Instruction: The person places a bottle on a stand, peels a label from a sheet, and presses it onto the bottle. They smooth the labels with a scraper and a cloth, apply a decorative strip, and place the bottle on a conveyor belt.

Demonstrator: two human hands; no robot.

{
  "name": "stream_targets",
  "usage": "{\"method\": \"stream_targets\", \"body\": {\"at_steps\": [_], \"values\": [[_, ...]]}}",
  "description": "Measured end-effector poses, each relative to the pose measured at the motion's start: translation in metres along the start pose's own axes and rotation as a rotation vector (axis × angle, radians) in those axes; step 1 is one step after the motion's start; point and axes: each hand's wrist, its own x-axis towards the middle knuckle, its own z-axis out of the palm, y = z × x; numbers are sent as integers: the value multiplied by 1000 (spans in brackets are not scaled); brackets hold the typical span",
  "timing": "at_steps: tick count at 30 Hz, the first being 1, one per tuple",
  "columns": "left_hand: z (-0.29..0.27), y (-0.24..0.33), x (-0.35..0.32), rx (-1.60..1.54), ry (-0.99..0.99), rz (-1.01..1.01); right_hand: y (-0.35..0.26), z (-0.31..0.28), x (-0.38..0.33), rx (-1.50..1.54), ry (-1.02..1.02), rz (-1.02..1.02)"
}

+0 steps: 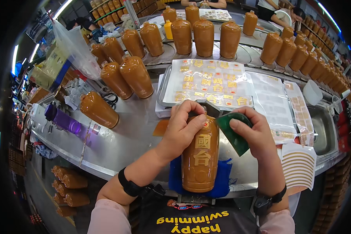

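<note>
- At the near edge of the steel worktable [117,144], a brown ceramic bottle [201,160] lies on its side on a blue cloth pad [222,181], neck pointing away from the person.
- Left hand [183,126]: closed over the bottle's shoulder, fingers curled down on its upper left side, steadying it.
- Right hand [255,134]: closed on a green scraper card [232,132], pinched between thumb and fingers, its edge held at the bottle's upper right, just beside the small round label near the neck.
- Step in hand, as judged: gold characters already sit on the bottle's upward face, and the card appears to be pressing or smoothing a label near the shoulder.
- Next move, as judged: calls for firm, even strokes with the card while the left hand keeps the round bottle from rolling on the pad.
- Position: the bottle lies between the two hands and partly under them, its base toward the person's body.
- Just beyond the hands: a tray [162,87] carrying a clear sheet of gold stickers [210,84].
- To the right: a sheet of curved gold strips [300,163] at the table edge.
- Further off: rows of matching upright bottles [204,37].
</note>
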Motion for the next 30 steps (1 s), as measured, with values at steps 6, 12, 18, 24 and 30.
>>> {"method": "stream_targets", "body": {"at_steps": [6, 12, 18, 24, 30], "values": [[-5, -9, -2, -132, -23, 14, -13, -9, 29, 16, -236, 206], [-3, -1, -10, -163, -28, -11, -11, -14, 36, 23, -294, 222], [5, 7, -7, -1, 72, 41, -9, -10, 38, 59, -324, 203], [1, 6, -6, 57, 36, 59, -8, -15, 38, 71, -323, 240], [0, 5, -7, -22, -13, 21, -5, -18, 40, 112, -338, 244]]}}
